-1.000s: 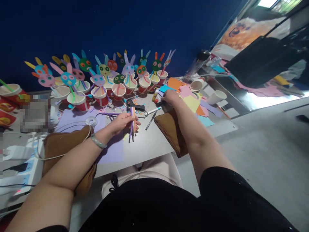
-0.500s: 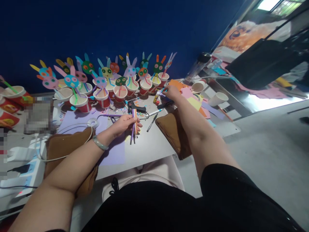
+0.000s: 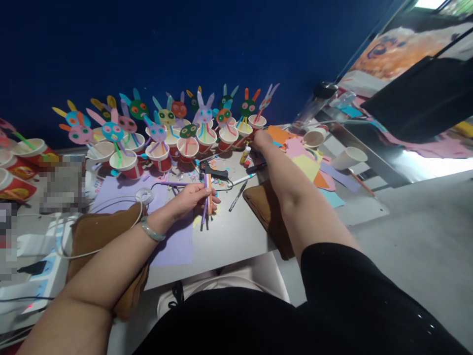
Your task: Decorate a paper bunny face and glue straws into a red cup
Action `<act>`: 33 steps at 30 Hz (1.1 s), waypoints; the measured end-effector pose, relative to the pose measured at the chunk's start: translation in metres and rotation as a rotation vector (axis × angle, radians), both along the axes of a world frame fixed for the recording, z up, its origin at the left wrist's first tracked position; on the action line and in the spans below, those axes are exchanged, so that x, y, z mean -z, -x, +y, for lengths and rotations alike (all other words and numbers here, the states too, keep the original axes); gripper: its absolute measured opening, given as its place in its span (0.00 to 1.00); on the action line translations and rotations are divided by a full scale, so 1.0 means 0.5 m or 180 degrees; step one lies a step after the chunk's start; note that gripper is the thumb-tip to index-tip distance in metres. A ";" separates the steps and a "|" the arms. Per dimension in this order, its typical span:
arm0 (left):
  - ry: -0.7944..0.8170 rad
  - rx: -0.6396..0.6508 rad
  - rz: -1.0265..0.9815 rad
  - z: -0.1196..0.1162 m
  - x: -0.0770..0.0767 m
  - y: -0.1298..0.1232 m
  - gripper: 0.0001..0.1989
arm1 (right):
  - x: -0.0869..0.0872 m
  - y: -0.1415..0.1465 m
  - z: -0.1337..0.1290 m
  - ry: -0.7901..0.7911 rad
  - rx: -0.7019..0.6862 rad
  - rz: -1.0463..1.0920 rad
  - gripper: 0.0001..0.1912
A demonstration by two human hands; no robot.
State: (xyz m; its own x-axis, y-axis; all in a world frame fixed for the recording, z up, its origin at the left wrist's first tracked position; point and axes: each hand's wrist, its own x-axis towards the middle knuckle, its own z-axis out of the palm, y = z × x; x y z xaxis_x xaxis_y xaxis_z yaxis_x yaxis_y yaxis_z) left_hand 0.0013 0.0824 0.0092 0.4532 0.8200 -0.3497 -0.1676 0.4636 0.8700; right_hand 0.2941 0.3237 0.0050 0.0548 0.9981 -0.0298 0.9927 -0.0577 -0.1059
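Observation:
My left hand (image 3: 194,197) is closed on a small bunch of thin purple and orange paper strips (image 3: 207,190), which stand roughly upright and stick out above and below the fingers. Just beyond it lies a black glue gun (image 3: 214,171) among paper scraps. My right hand (image 3: 261,140) reaches to the back of the table, close to a small yellow bottle (image 3: 245,155) and the orange paper (image 3: 278,135). Its fingers point away from me and are mostly hidden, so their grip does not show.
Several red-and-white paper cups (image 3: 158,155) with paper rabbit figures line the blue wall. Brown pouches (image 3: 266,209) lie near the table's front. Purple paper (image 3: 173,246) and a black pen (image 3: 238,196) lie by my left hand; a power strip (image 3: 44,266) is far left.
My right hand has moved slightly further back, near the cups. My left hand still holds the paper strips. The whole view has shifted a little.

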 end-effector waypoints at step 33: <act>-0.0096 -0.0084 0.0078 -0.001 -0.012 -0.003 0.07 | -0.105 -0.107 -0.094 -0.1181 0.1043 0.3084 0.12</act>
